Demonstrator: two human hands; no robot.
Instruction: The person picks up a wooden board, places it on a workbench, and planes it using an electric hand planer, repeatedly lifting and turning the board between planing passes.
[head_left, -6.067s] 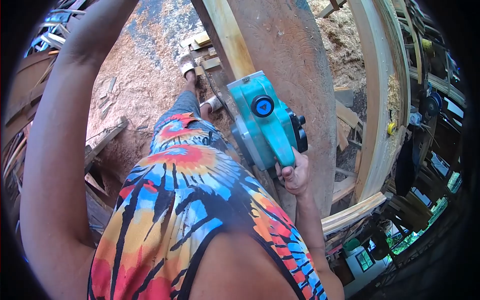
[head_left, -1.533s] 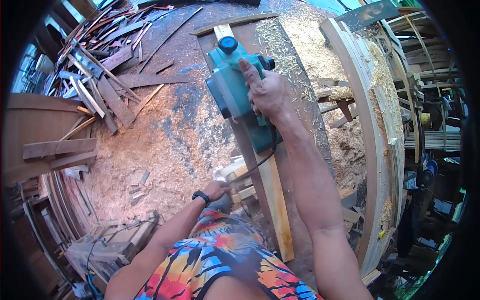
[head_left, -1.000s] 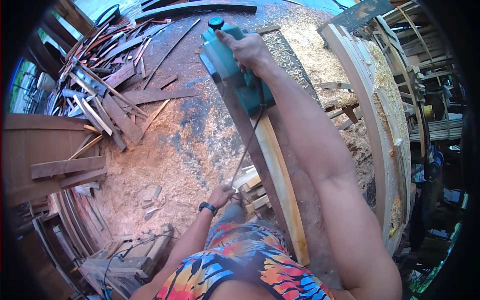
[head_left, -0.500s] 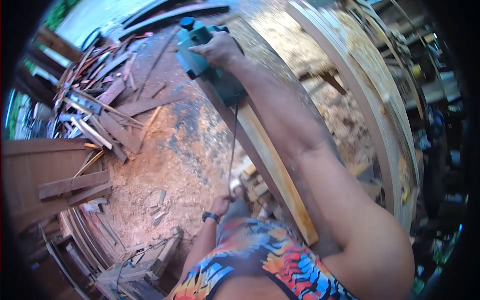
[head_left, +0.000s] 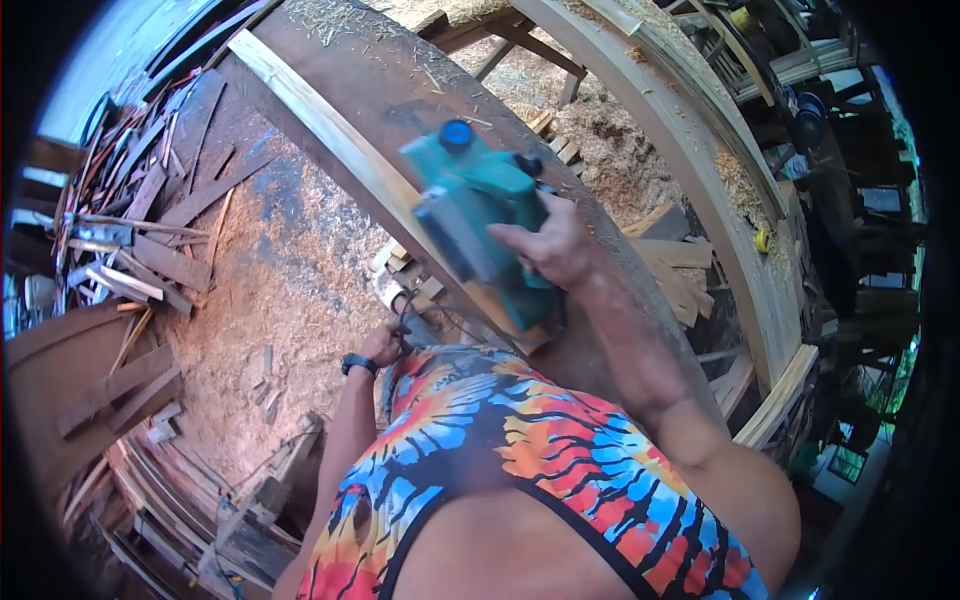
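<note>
The planer [head_left: 480, 225], a bit blurred, was held over the near part of the strip [head_left: 325, 125]; whether the two touched could not be told. It was gripped by the right hand [head_left: 562, 242], curled closed. The cord [head_left: 405, 318] was pinched by the left hand [head_left: 381, 346], beside the bench [head_left: 405, 105]. Sawdust [head_left: 230, 350] was spread around.
</note>
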